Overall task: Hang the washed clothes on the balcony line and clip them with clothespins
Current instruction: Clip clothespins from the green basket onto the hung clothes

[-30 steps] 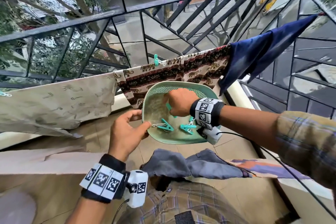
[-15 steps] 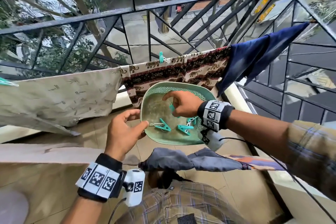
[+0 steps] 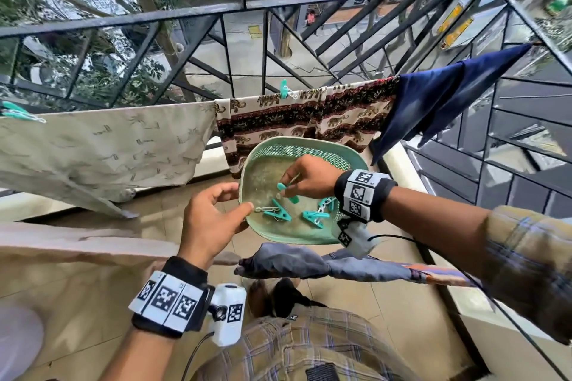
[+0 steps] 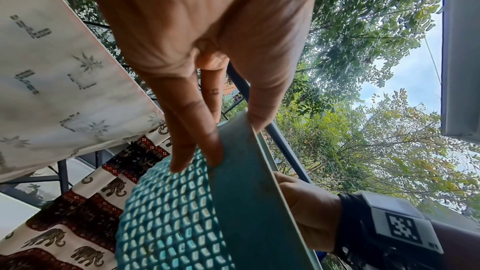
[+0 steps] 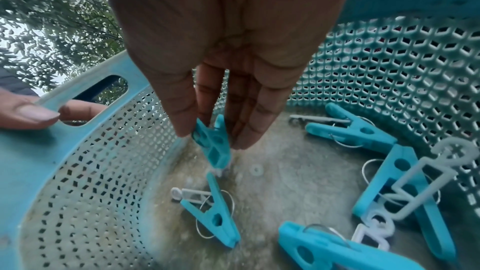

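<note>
Teal clothespin is pinched between the right hand's fingers, above the basket floor. Left hand fingers clamp the basket rim. Four pins lie inside.

Black metal railing fronts trees and a street

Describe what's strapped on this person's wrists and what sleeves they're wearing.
Both hands, left and right, are bare. Each wrist carries a black band with white square-patterned marker tiles, left and right. A small white camera box with its own marker hangs from each band, left and right, trailing a thin black cable. The right forearm ends in a tan plaid sleeve.
</note>
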### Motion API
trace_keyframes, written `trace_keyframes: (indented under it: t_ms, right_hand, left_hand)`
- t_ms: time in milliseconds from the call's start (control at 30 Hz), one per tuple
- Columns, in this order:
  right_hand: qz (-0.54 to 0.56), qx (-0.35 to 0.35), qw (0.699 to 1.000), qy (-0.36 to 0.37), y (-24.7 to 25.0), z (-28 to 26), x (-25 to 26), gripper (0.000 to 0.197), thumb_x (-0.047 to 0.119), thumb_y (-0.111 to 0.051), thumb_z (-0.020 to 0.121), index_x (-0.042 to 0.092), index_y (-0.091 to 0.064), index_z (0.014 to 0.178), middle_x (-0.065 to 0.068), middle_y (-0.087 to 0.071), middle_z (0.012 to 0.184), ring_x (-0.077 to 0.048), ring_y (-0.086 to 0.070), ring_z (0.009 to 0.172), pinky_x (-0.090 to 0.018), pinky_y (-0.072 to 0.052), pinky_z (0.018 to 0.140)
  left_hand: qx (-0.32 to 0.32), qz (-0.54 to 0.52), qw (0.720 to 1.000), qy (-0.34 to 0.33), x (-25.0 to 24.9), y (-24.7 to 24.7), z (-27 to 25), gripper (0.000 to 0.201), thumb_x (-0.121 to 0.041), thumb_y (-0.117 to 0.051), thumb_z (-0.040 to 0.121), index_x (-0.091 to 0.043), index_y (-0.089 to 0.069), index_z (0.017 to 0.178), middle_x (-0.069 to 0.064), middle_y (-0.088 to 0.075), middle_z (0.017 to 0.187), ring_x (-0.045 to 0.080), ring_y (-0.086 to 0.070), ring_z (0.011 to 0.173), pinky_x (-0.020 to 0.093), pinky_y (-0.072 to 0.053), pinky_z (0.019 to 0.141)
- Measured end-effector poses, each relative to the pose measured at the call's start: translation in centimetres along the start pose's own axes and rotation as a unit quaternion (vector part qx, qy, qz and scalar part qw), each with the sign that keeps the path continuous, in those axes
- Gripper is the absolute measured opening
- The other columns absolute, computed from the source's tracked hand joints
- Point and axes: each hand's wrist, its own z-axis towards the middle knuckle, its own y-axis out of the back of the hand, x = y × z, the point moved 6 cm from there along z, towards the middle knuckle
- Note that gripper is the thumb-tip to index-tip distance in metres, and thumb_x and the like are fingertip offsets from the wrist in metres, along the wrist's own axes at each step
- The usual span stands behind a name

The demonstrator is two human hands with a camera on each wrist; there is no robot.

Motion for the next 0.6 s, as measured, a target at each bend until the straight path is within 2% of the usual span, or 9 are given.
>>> trace_keyframes:
  t_ms: [100,200,267,333,400,467,533,600]
  right_hand:
    - [-0.002,0.01,1.0,0.006,-0.6,-0.3,0.6,0.009,0.03,-0.075,0.085,0.022,-0.076,0.084,0.006,-0.075,0.081,0.0,-0.064,0.065,-0.018,-0.049,0.062]
    - [0.012,-0.003,1.0,0.013,-0.6,-0.7,1.2,0.027,0.036,-0.073,0.085,0.011,-0.074,0.076,0.0,-0.074,0.071,-0.003,-0.061,0.054,-0.018,-0.05,0.054]
    - [0.006,-0.022,0.999,0.023,-0.3,-1.1,1.8,0.029,0.04,-0.075,0.083,0.012,-0.074,0.075,0.0,-0.072,0.066,-0.002,-0.056,0.049,-0.02,-0.047,0.052]
    - [0.03,-0.031,0.998,0.038,0.0,-1.5,2.1,0.023,0.039,-0.079,0.079,0.019,-0.074,0.089,0.001,-0.071,0.068,-0.003,-0.058,0.054,-0.028,-0.05,0.059]
    - [0.074,-0.034,0.995,0.05,0.3,-2.2,2.1,0.045,0.035,-0.084,0.074,0.026,-0.068,0.115,0.003,-0.073,0.079,-0.005,-0.066,0.066,-0.031,-0.056,0.07]
    - [0.092,-0.047,0.993,0.054,1.0,-3.2,2.0,0.071,0.033,-0.086,0.072,0.026,-0.055,0.136,0.003,-0.075,0.095,-0.005,-0.07,0.081,-0.026,-0.057,0.081]
    - [0.074,-0.067,0.994,0.054,2.2,-4.7,1.8,0.076,0.034,-0.086,0.072,0.023,-0.052,0.139,0.006,-0.072,0.11,0.001,-0.067,0.092,-0.014,-0.052,0.084]
    - [0.055,-0.083,0.994,0.053,3.6,-6.4,1.1,0.066,0.035,-0.085,0.072,0.023,-0.06,0.132,0.011,-0.07,0.115,0.008,-0.064,0.096,-0.008,-0.049,0.083]
  left_hand:
    - [0.004,0.006,1.0,-0.001,0.3,0.4,-0.4,0.051,-0.044,-0.082,0.053,-0.032,-0.073,0.101,-0.009,-0.071,0.104,0.023,-0.071,0.101,0.049,-0.061,0.078]
    - [-0.001,-0.012,1.0,0.002,0.5,0.6,-0.9,0.05,-0.041,-0.081,0.052,-0.03,-0.074,0.1,-0.005,-0.072,0.105,0.026,-0.071,0.1,0.049,-0.062,0.072]
    - [0.0,-0.015,1.0,0.002,0.6,0.7,-1.1,0.049,-0.038,-0.082,0.053,-0.028,-0.074,0.101,-0.003,-0.072,0.107,0.027,-0.072,0.099,0.049,-0.062,0.07]
    - [-0.003,-0.023,1.0,0.005,0.7,0.7,-1.3,0.046,-0.031,-0.082,0.057,-0.024,-0.074,0.102,0.0,-0.072,0.108,0.028,-0.072,0.096,0.05,-0.062,0.07]
    - [-0.002,-0.03,0.999,0.01,0.7,0.6,-1.4,0.041,-0.023,-0.082,0.063,-0.021,-0.074,0.103,0.001,-0.072,0.108,0.029,-0.073,0.094,0.05,-0.062,0.071]
    - [0.004,-0.034,0.999,0.009,0.8,0.4,-1.4,0.035,-0.013,-0.083,0.071,-0.021,-0.074,0.104,0.002,-0.071,0.109,0.029,-0.072,0.096,0.049,-0.062,0.071]
    - [0.007,-0.031,0.999,0.01,1.0,0.0,-1.1,0.033,-0.008,-0.082,0.075,-0.02,-0.074,0.105,0.002,-0.071,0.111,0.027,-0.072,0.096,0.045,-0.062,0.071]
    - [0.011,-0.026,1.0,0.009,1.0,-0.6,-0.8,0.034,-0.008,-0.082,0.076,-0.019,-0.073,0.106,0.002,-0.071,0.112,0.026,-0.072,0.096,0.043,-0.062,0.07]
